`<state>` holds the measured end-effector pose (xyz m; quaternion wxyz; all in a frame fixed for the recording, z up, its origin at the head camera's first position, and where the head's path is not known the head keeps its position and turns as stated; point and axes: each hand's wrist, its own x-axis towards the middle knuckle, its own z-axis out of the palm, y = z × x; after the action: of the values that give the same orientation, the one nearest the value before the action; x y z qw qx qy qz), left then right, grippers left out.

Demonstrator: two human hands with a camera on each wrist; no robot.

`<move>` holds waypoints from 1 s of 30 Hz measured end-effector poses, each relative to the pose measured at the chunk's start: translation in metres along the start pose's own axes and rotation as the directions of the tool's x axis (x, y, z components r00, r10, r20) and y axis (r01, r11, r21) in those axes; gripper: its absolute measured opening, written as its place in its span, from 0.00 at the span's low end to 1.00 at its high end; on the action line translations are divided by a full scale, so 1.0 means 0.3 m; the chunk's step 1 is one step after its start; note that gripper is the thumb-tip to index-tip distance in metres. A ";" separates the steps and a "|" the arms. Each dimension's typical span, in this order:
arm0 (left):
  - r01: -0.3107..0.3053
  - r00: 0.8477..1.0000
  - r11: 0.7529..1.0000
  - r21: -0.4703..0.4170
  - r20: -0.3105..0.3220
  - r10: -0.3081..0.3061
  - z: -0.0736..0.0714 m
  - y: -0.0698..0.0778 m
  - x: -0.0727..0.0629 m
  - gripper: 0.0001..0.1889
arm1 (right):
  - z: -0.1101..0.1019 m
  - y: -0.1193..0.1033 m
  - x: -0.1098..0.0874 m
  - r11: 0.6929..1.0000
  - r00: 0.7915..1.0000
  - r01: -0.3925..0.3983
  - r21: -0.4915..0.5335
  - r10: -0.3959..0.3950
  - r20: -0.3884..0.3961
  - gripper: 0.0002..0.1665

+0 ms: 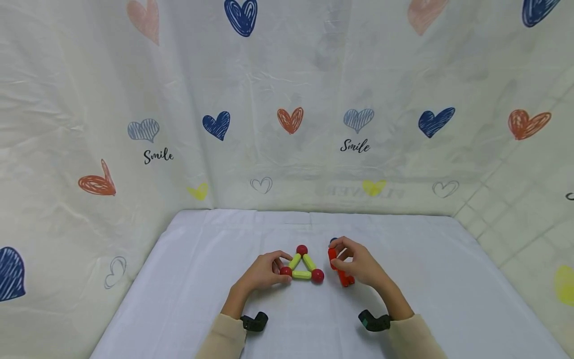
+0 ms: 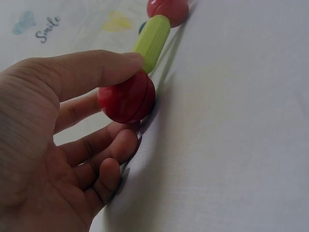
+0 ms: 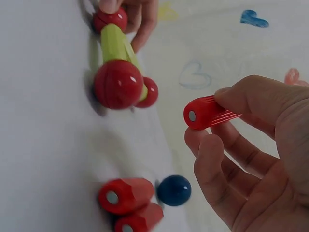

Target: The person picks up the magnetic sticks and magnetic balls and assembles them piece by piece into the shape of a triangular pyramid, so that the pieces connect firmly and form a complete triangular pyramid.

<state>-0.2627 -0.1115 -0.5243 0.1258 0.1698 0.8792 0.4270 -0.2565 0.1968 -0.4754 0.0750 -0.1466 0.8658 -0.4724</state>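
Note:
A triangle of three yellow-green magnetic rods (image 1: 302, 274) and three red balls lies flat on the table. My left hand (image 1: 266, 270) holds its near left red ball (image 2: 126, 99), thumb on top and fingers around the far side. To the right of the triangle, my right hand (image 1: 358, 259) pinches a red magnetic rod (image 3: 203, 112) between thumb and fingers, its metal end showing in the right wrist view. Below that hand lie two more red rods (image 3: 126, 195), side by side. A dark blue ball (image 3: 174, 190) sits just beyond them, partly hidden by the fingers in the head view.
A white cloth (image 1: 179, 279) covers the table. Behind it and at both sides hangs a pale sheet (image 1: 314, 65) printed with hearts. Each wrist wears a black camera mount, the left one (image 1: 254, 322) and the right one (image 1: 374, 321) both low over the cloth.

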 end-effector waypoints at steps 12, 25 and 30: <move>-0.006 1.000 1.000 -0.006 -0.001 0.006 0.001 0.004 -0.003 0.25 | 0.083 -0.024 0.005 0.998 0.998 0.056 -0.024 -0.055 0.036 0.19; -0.011 1.000 1.000 -0.009 0.001 0.011 0.000 0.001 0.001 0.25 | 0.128 -0.017 0.016 0.999 0.999 0.032 -0.019 -0.032 0.020 0.19; -0.015 1.000 1.000 -0.005 0.005 0.015 0.001 0.001 -0.001 0.27 | 0.129 -0.022 0.013 0.998 0.999 0.029 -0.046 -0.028 0.023 0.18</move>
<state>-0.2623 -0.1112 -0.5241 0.1255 0.1771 0.8765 0.4297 -0.2485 0.1613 -0.4908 0.0744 -0.1661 0.8735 -0.4515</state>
